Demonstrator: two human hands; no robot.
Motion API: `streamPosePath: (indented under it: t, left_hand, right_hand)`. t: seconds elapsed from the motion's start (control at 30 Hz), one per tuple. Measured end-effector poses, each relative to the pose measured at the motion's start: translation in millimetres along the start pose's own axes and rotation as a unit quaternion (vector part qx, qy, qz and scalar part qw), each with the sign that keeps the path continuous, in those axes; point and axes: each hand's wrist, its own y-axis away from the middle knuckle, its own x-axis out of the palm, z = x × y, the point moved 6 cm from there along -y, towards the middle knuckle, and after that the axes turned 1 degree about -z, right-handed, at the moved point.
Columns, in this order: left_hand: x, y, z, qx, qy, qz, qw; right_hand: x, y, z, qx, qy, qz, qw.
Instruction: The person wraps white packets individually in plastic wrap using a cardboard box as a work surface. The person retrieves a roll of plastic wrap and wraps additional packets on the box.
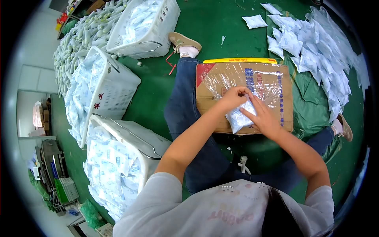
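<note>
A white packet (pixel 241 117), shiny as if under clear plastic, rests on a cardboard box (pixel 209 106) in front of me. My left hand (pixel 233 98) is closed at the packet's upper edge, its thumb and fingers pinched together around what looks like clear plastic film. Along the packet's right side lies my right hand (pixel 265 117), with its fingers bent over the packet and gripping it. Crinkled clear plastic film (pixel 215 81) spreads over the box top on both sides of my hands. The exact edge pinched by my left fingers is hidden.
White baskets (pixel 132 103) filled with packets stand at left, beside a heap of pale tubular bundles (pixel 85 37). Loose white packets (pixel 316 53) are piled at right, near green sheeting (pixel 310 94). A yellow strip (pixel 241 61) lies along the box's far edge. My legs straddle the box.
</note>
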Motion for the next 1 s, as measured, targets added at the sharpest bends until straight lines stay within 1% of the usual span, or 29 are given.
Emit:
streamPosePath:
  t: [0.03, 0.07, 0.13, 0.17, 0.2, 0.27, 0.3, 0.33, 0.37, 0.4, 0.43, 0.47, 0.5, 0.53, 0.57, 0.63, 0.67, 0.7, 0.77, 0.8, 0.83, 0.87, 0.9, 0.93, 0.97, 1.0]
  left_hand:
    - [-4.6, 0.4, -1.4, -0.009, 0.019, -0.011, 1.000]
    - [-12.4, 1.8, -3.3, 0.039, 0.122, 0.012, 0.992]
    - [-37.1, 21.7, -20.3, 0.045, 0.170, -0.098, 0.980]
    - [-43.8, 32.1, -26.6, 0.047, 0.193, -0.151, 0.969]
    - [-39.9, 41.1, -33.2, 0.085, 0.145, -0.153, 0.974]
    - [-27.4, 61.9, -42.1, 0.160, 0.052, -0.150, 0.974]
    - [-17.0, 64.7, -50.5, 0.156, -0.080, -0.160, 0.971]
    - [-2.3, 67.1, -63.0, 0.152, -0.208, -0.172, 0.951]
    - [8.5, 67.0, -69.4, 0.145, -0.331, -0.184, 0.914]
    - [8.2, 57.4, -65.9, 0.140, -0.302, -0.176, 0.926]
    - [4.7, 48.4, -56.8, 0.106, -0.302, -0.175, 0.931]
    - [-1.0, 38.9, -45.2, 0.072, -0.302, -0.174, 0.934]
    - [-7.9, 28.5, -30.3, 0.037, -0.302, -0.172, 0.937]
    - [-18.4, 20.3, -11.7, 0.046, -0.338, -0.205, 0.918]
    - [-19.5, 16.7, -6.1, 0.006, -0.278, -0.200, 0.939]
    - [-19.1, 12.0, 2.9, -0.075, -0.160, -0.186, 0.967]
    - [-20.0, 6.0, 18.6, -0.118, -0.068, -0.183, 0.974]
    - [-17.2, 4.7, 11.9, -0.169, -0.112, -0.150, 0.968]
    - [-28.0, 11.0, -18.4, -0.267, -0.196, -0.092, 0.939]
    - [-40.1, 4.1, -25.5, -0.278, -0.275, -0.016, 0.920]
    - [-48.1, -6.1, -49.9, -0.189, -0.394, -0.048, 0.898]
    - [-50.4, -12.3, -74.2, -0.095, -0.504, -0.077, 0.855]
    - [-47.6, -14.0, -95.8, 0.003, -0.601, -0.106, 0.792]
    - [-37.2, -23.0, -88.2, 0.096, -0.604, -0.055, 0.789]
    - [-22.4, -35.9, -66.9, 0.187, -0.600, -0.002, 0.778]
    - [-0.5, -35.8, -67.3, 0.275, -0.588, 0.053, 0.759]
  right_hand:
    - [0.7, -7.0, -4.4, -0.010, 0.047, 0.006, 0.999]
    - [-3.8, -12.0, -8.5, -0.022, 0.038, 0.008, 0.999]
    - [-24.1, -31.9, -22.0, 0.020, -0.102, 0.072, 0.992]
    - [-34.0, -39.7, -29.0, 0.041, -0.173, 0.103, 0.979]
    - [-40.6, -43.9, -37.3, 0.078, -0.307, 0.113, 0.942]
    - [-36.6, -40.9, -50.1, 0.163, -0.449, 0.189, 0.858]
    - [-35.3, -37.4, -55.4, 0.200, -0.513, 0.225, 0.804]
    - [-24.4, -35.9, -62.5, 0.149, -0.517, 0.211, 0.816]
    - [-7.1, -28.4, -71.4, 0.171, -0.512, 0.220, 0.812]
    - [5.1, -23.7, -77.8, 0.192, -0.507, 0.229, 0.808]
    - [-1.0, -25.5, -74.3, 0.213, -0.502, 0.239, 0.803]
    - [-10.9, -17.3, -79.4, 0.283, -0.332, 0.236, 0.869]
    - [-20.9, -16.9, -69.3, 0.234, -0.268, 0.128, 0.926]
    - [-28.5, -7.8, -53.1, 0.182, -0.199, 0.020, 0.963]
    - [-38.8, 3.2, -34.8, 0.127, -0.126, -0.087, 0.980]
    - [-43.0, -3.5, 5.4, 0.152, -0.076, -0.065, 0.983]
    - [-40.0, -8.8, 11.0, 0.167, 0.002, -0.095, 0.981]
    - [-29.4, -10.5, 3.3, 0.169, 0.035, -0.121, 0.977]
    - [-13.9, -24.5, -22.8, 0.165, 0.099, -0.172, 0.966]
    - [-23.2, -31.9, -25.4, 0.140, 0.081, -0.161, 0.974]
    - [-28.0, -40.6, -29.8, 0.136, 0.046, -0.096, 0.985]
    - [-33.9, -47.6, -31.6, 0.131, 0.010, -0.030, 0.991]
    - [-40.7, -52.6, -30.0, 0.124, -0.022, 0.035, 0.991]
    - [-51.5, -57.9, -23.7, 0.108, -0.041, 0.072, 0.991]
    - [-59.0, -62.0, -18.2, 0.099, -0.038, 0.117, 0.987]
    - [-63.4, -63.0, -12.5, 0.091, -0.037, 0.165, 0.981]
